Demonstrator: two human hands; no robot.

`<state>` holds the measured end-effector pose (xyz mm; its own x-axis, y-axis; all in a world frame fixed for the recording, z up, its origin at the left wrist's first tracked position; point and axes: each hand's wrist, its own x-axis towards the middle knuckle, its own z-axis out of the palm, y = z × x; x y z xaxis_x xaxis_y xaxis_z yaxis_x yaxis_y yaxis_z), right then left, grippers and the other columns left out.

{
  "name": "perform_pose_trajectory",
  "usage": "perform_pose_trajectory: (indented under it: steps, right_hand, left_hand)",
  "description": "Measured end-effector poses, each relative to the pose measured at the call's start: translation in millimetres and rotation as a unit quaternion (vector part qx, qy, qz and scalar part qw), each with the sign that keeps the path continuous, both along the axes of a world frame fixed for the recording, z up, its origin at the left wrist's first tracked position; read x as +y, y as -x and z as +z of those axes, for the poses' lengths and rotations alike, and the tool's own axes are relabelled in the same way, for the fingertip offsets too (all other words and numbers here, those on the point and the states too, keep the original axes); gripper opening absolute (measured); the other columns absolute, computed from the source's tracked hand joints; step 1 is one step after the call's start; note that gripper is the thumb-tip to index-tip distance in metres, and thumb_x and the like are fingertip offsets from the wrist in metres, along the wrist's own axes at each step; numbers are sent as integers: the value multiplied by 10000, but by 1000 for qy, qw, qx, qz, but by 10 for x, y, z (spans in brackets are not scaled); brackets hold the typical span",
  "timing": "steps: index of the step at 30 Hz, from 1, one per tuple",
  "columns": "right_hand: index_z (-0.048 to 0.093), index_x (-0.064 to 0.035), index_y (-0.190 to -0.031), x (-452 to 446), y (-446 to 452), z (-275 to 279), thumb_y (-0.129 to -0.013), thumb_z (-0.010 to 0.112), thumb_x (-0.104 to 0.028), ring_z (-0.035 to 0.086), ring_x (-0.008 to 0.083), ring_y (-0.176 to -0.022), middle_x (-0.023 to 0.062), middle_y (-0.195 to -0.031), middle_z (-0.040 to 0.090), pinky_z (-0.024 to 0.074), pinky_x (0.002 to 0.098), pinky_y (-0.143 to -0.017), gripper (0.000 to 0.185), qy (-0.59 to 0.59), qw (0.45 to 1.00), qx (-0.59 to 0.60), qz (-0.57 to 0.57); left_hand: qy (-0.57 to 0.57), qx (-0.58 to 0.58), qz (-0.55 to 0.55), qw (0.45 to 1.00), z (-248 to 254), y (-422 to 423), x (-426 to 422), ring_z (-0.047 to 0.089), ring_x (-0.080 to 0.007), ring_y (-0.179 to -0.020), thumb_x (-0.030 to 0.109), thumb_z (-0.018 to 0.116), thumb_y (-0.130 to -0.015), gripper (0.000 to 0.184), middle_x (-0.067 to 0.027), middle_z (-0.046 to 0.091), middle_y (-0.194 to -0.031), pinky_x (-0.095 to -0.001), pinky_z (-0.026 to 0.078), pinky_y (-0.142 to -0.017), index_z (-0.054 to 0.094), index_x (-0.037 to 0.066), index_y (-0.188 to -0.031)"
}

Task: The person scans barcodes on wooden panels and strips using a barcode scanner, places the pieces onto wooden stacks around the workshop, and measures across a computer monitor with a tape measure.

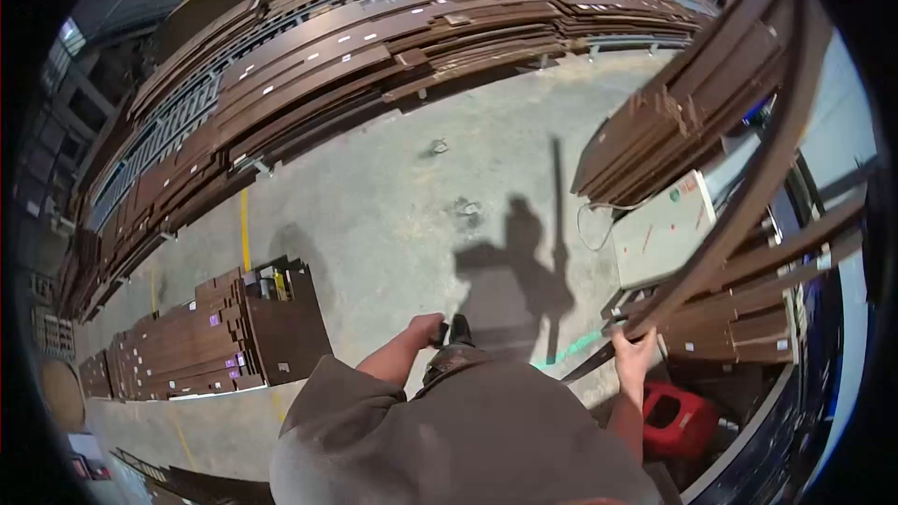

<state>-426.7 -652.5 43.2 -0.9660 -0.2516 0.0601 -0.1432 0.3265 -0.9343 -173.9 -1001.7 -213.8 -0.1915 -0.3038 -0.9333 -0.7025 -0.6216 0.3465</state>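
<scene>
My right hand point(636, 353) is wrapped round a long brown board point(725, 238), which stands tilted and rises past the upper right of the view. The board's lower end runs down beside my body, partly hidden by my hand and shirt. In front of my waist, my left hand point(427, 329) is closed, its fingers curled. A dark patch shows at those fingers, and I cannot make out whether it is something held. Just past that hand, the dark tip of my shoe point(460, 329) shows on the floor.
Long brown boards point(374, 61) lie stacked on a roller conveyor point(178, 117) across the back. More board stacks stand at left point(187, 341) and right point(692, 98). A pale panel box point(664, 229) with a cable and a red machine point(678, 421) are on my right.
</scene>
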Motion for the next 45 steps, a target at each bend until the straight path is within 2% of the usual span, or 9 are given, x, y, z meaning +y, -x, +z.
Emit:
perform_pose_trajectory:
  steps: [4, 9, 13, 16, 26, 33, 39, 42, 45]
  right_hand:
    - [607, 18, -1149, -1348, 241, 435, -749, 813, -94, 602, 187, -780, 107, -876, 670, 522, 342, -733, 464, -108, 985, 75, 108]
    - [605, -18, -1262, -2971, 342, 1237, -768, 853, -160, 638, 139, -875, 126, -960, 711, 544, 332, -789, 571, 98, 944, 109, 295]
    - [630, -33, -1243, -3468, 611, 363, -737, 871, -204, 709, 235, -927, 167, -1025, 719, 565, 374, -833, 586, -47, 929, 28, 365]
    - [648, -33, -1237, -3773, 782, -422, -723, 853, -214, 722, 259, -969, 162, -1046, 724, 564, 374, -864, 582, -52, 917, 0, 395]
    - [641, -127, -1206, -5766, 2062, -284, -732, 692, -324, 683, 370, -1011, 155, -1072, 708, 537, 477, -849, 516, -153, 872, 9, 465]
    - [627, -109, -1270, -6835, 2793, -196, -727, 690, -333, 676, 379, -1057, 159, -1109, 710, 534, 487, -902, 590, -170, 849, 43, 498]
    - [613, -123, -1341, -7948, 3136, -179, -719, 711, -325, 677, 375, -1092, 161, -1166, 717, 538, 462, -937, 662, -212, 806, 36, 551]
    - [625, -123, -1286, -8635, 3423, -255, -724, 735, -314, 681, 375, -1089, 166, -1155, 718, 538, 463, -922, 604, -203, 804, 65, 555]
    - [637, -146, -1246, -9627, 3840, -52, -729, 760, -255, 692, 363, -1040, 145, -1096, 721, 551, 448, -876, 542, -233, 786, 61, 570]
  left_hand:
    - [32, 18, 54, 998, -303, -512, -733, 691, -300, -717, 282, 693, -905, 232, -147, 659, -859, -488, 603, -602, 658, 56, -945]
    - [-62, 43, 209, 975, 25, -415, -1168, 692, -297, -766, 316, 664, -966, 235, -117, 644, -868, -513, 634, -650, 622, 89, -1006]
    - [-64, 70, 286, 954, -314, -177, -1247, 688, -332, -764, 225, 681, -942, 274, -135, 648, -867, -565, 616, -639, 652, 50, -1151]
    - [-105, 107, 295, 944, -368, 54, -1378, 680, -304, -729, 290, 693, -949, 280, -124, 655, -868, -495, 608, -672, 662, 32, -1053]
    - [73, -39, 279, 957, 541, 507, -2820, 682, -290, -678, 354, 683, -933, 331, -146, 682, -865, -470, 583, -575, 660, 30, -994]
    - [40, -24, 395, 917, 399, 1249, -3765, 714, -275, -752, 371, 694, -925, 394, -138, 691, -889, -445, 591, -611, 669, -2, -1047]
    - [121, -40, 232, 964, 423, 1877, -4412, 676, -255, -725, 382, 726, -888, 380, -106, 706, -893, -462, 560, -654, 698, 20, -999]
    - [147, 7, 150, 978, -262, 1799, -5000, 668, -247, -727, 384, 731, -881, 378, -110, 702, -882, -452, 545, -644, 707, 19, -977]
    - [91, 0, 200, 976, -372, 1921, -5708, 662, -243, -734, 389, 733, -876, 396, -118, 704, -894, -445, 536, -642, 714, 3, -967]
